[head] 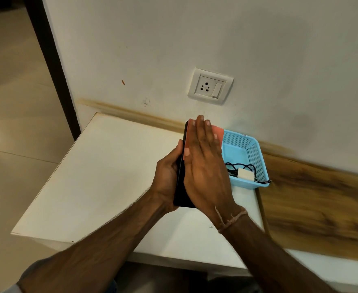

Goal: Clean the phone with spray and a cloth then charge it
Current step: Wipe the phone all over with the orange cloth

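My left hand [167, 175] grips a black phone [181, 182] held on edge above the white table [102, 176]. Flat against the phone's face lies my right hand [205, 163], pressing a pink cloth [217, 132] onto it; only the cloth's upper edge and corner show past my fingers. A white charger plug [245, 175] with a black cable [240, 167] lies in the light blue basket [256, 153] just right of my hands. No spray bottle is in view.
A white wall socket with a switch [210, 86] sits on the wall above the table. A wood-grain surface [313, 204] adjoins the table on the right. Tiled floor [15, 123] and a dark door frame [53, 66] lie to the left.
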